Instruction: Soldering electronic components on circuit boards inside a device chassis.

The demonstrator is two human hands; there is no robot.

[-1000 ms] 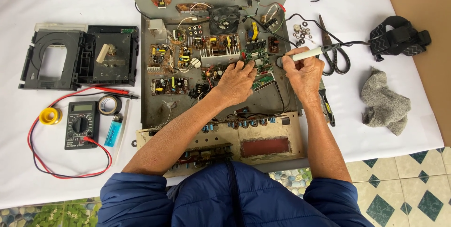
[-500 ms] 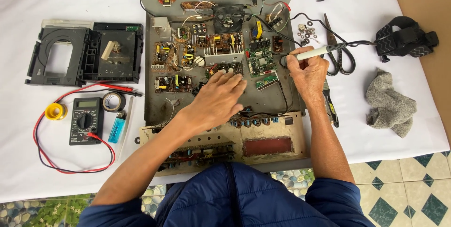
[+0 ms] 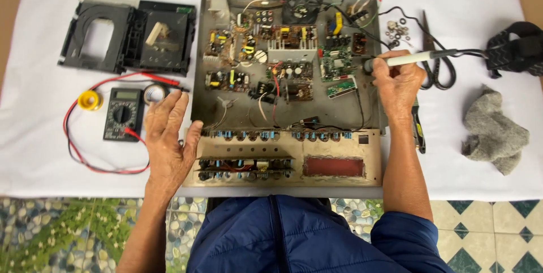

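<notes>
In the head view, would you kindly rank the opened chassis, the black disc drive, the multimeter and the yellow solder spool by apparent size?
1. Opened chassis
2. Black disc drive
3. Multimeter
4. Yellow solder spool
All lie flat on the same table, so nearness hardly matters.

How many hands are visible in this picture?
2. The left hand hovers open beside the multimeter; the right hand holds a soldering iron over the chassis.

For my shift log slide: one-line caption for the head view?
Right hand holds a soldering iron at the open amplifier chassis; left hand reaches toward the multimeter.
</notes>
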